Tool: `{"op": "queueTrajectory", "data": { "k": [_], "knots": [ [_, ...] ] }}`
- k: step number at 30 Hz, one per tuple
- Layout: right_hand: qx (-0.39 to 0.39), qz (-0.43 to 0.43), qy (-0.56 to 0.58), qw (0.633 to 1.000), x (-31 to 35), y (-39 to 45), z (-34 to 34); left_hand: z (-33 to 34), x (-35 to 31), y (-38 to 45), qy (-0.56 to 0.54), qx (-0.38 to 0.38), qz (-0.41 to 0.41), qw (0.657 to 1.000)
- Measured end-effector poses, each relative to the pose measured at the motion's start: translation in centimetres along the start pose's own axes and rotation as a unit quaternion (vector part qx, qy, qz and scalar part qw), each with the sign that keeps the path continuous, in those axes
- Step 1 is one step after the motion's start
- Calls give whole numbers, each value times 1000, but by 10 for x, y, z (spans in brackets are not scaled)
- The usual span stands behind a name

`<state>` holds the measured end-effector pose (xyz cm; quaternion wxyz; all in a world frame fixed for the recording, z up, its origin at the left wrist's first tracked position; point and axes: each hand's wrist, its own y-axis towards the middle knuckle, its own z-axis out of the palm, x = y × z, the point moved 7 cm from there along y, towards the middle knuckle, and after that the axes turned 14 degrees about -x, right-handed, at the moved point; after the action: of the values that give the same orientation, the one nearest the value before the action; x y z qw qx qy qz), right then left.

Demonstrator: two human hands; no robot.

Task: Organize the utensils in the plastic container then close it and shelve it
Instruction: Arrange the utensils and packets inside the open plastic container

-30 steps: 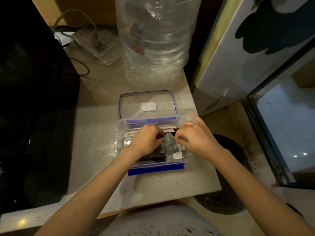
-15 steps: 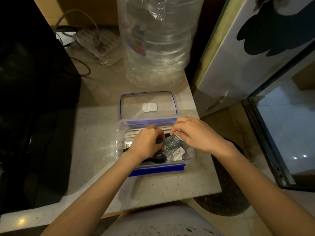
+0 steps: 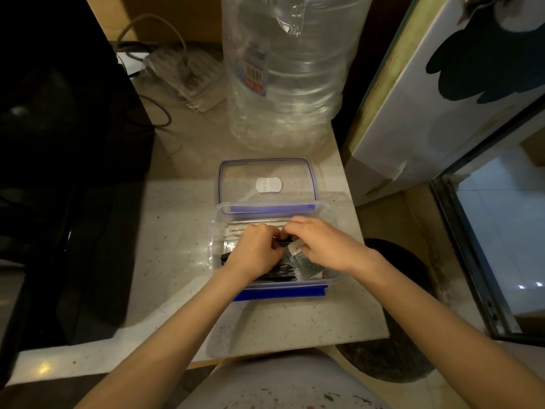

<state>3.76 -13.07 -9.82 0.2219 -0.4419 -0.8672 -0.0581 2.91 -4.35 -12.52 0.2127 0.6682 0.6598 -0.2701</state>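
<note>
- The open plastic container (image 3: 272, 249) sits on the table (image 3: 177, 219), its lid (image 3: 267, 180) lying flat just behind it.
- Black utensils (image 3: 281, 273) and small packets (image 3: 306, 261) lie inside.
- The left hand (image 3: 256, 250) is curled shut over the utensils, as before.
- The right hand (image 3: 321, 246) has slid leftward until the two hands touch; its fingers (image 3: 298, 228) pinch a packet.
- A big water bottle (image 3: 292, 72) stands behind.
</note>
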Motion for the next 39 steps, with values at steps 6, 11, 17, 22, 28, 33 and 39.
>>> {"op": "queueTrajectory", "data": {
  "k": [6,11,17,22,28,33,39],
  "knots": [
    [-14,-56,-154,986,-11,-1,4,-2,4,-2,46,-25,-7,999],
    [-7,-63,-184,981,-9,0,4,-4,-1,-3,87,-33,26,995],
    [-3,-62,-197,979,-13,-3,4,-3,-8,-6,138,-30,87,986],
    [-2,-62,-207,976,-16,-2,4,-3,-9,-5,154,-26,106,982],
    [4,-53,-206,977,-19,0,4,-5,-7,-1,123,-25,87,988],
    [20,-68,-219,973,-17,1,4,-8,-1,1,84,-35,58,994],
    [25,-72,-222,972,-19,2,5,-17,8,3,55,-39,34,997]
  ]
}}
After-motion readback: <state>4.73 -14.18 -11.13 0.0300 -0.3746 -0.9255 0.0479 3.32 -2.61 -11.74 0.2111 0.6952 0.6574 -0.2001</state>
